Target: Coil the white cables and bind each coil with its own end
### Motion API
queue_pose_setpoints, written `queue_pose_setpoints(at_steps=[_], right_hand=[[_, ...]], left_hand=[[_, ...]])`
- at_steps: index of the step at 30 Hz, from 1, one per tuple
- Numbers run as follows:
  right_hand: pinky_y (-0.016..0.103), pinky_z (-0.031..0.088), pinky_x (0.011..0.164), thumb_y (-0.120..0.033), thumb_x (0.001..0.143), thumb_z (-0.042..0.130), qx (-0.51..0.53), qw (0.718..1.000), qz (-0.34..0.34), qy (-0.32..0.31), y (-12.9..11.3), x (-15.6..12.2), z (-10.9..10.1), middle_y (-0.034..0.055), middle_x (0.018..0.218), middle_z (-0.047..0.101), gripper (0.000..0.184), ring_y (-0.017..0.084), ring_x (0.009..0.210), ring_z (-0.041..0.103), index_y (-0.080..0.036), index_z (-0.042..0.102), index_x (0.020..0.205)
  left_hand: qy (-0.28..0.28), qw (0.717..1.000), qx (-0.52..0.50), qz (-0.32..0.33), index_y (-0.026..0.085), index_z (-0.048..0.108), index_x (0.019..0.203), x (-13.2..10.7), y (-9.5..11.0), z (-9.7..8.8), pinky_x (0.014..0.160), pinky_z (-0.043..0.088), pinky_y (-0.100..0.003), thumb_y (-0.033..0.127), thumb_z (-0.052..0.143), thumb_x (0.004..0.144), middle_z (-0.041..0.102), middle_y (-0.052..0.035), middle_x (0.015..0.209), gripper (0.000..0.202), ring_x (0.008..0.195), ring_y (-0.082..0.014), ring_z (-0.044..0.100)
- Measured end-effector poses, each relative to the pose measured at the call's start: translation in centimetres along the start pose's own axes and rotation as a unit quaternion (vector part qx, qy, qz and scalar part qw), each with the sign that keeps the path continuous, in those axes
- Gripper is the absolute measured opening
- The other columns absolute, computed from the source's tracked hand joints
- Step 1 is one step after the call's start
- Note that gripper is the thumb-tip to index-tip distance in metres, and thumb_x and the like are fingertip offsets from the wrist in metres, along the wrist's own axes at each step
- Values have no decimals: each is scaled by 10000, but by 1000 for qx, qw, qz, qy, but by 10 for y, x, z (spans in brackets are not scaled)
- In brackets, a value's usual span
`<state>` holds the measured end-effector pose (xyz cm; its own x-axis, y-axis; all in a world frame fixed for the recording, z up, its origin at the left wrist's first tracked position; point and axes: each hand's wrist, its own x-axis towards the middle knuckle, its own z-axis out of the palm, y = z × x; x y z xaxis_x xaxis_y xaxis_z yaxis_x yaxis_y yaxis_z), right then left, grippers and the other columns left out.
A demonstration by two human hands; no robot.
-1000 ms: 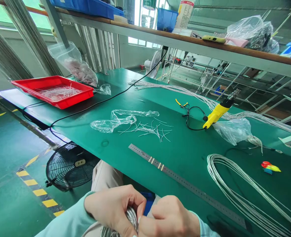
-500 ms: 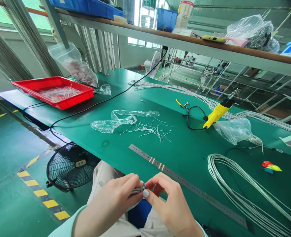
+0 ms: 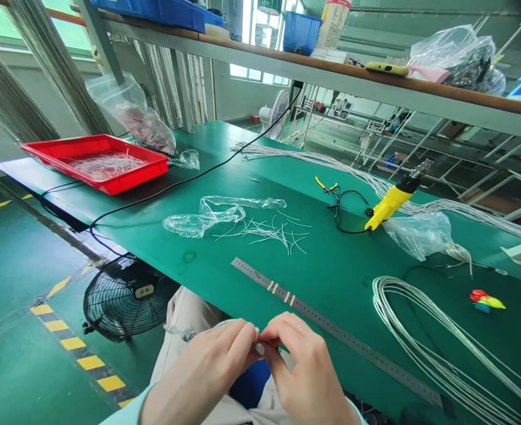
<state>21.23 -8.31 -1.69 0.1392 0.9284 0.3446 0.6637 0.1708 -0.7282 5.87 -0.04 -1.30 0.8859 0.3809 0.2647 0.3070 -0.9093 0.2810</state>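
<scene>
My left hand (image 3: 211,360) is closed around a slim silvery cable bundle, mostly covered by the fingers. Clear plastic (image 3: 181,332) with a grey piece in it sticks out on the left beside that wrist. Fingertips of my right hand (image 3: 302,360) pinch together against the left fingertips, above my lap. What lies in that pinch is hidden. Just beyond the hands, a steel ruler (image 3: 331,327) lies slantwise on the green table (image 3: 189,283), with several short pale pieces (image 3: 281,291) across it.
Loose white wire offcuts (image 3: 273,233) lie beside crumpled clear plastic (image 3: 193,224). Coiled cable (image 3: 402,319) and a yellow heat gun (image 3: 388,206) occupy the right, with yellow-handled cutters (image 3: 324,185) nearby. A red tray (image 3: 114,184) stands left. A black fan (image 3: 127,295) sits below the table edge.
Both hands have turned slightly and drawn closer together at the fingertips. The silvery strands are now covered, while clear plastic with a grey piece has come into sight left of my left hand.
</scene>
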Motion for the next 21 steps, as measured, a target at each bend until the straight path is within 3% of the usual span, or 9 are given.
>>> queue_pose_setpoints(at_steps=[2,5,10,13,14,15,17,19,21], right_hand=[[267,449,587,-30,882,440,-64,993,-98,33,4,0,1,39,720,646,248,156,666,567,-168,604,756],[298,420,571,-59,952,379,-131,956,-261,19,6,5,-6,39,684,647,322,152,635,532,-147,629,769],[284,443,583,-75,935,469,-163,873,-458,-46,3,17,-26,7,829,714,276,121,712,572,-140,688,780],[262,478,660,-91,944,465,-175,841,-508,-56,6,21,-30,-19,864,719,305,120,821,598,-178,701,772],[263,484,689,-102,958,447,-174,845,-502,-64,9,22,-30,-26,860,719,315,121,832,604,-184,701,790],[269,488,716,-116,972,435,-167,860,-478,-68,11,22,-29,-29,850,719,317,124,831,610,-188,695,806],[292,497,760,-164,984,444,-129,917,-374,-53,16,21,-28,-8,858,717,264,142,829,626,-183,680,867],[301,514,793,-208,949,525,-62,973,-220,-37,18,18,-26,31,914,705,143,162,866,640,-175,663,944],[271,534,748,-244,897,613,14,997,-68,-35,16,14,-23,41,910,687,101,156,834,646,-176,657,958]], left_hand=[[-54,993,-81,-60,178,520,772,2,-3,-2,504,427,-234,150,654,869,628,18,705,168,566,-137,591],[-138,949,-237,-158,187,521,733,8,-9,-10,548,385,-197,139,789,718,596,70,675,273,597,-104,529],[-245,820,-475,-203,178,494,635,15,-21,-13,535,287,-200,366,903,508,493,93,613,468,622,-99,386],[-320,722,-577,-209,175,500,631,16,-26,-5,538,307,-211,491,916,376,491,89,601,581,603,-101,369],[-325,717,-581,-207,171,521,644,16,-27,-2,548,317,-215,506,911,379,504,83,611,579,609,-105,377],[-310,736,-566,-207,168,543,664,16,-28,0,557,320,-218,506,904,414,516,78,622,554,616,-109,388],[-229,818,-484,-212,171,573,712,13,-27,2,566,321,-220,455,874,549,542,72,635,446,623,-114,420],[-131,894,-369,-218,182,558,736,9,-25,4,563,340,-215,347,828,677,609,61,670,322,610,-112,484],[-51,941,-270,-195,193,520,755,4,-22,6,562,384,-212,265,767,772,687,31,763,257,616,-120,576]])
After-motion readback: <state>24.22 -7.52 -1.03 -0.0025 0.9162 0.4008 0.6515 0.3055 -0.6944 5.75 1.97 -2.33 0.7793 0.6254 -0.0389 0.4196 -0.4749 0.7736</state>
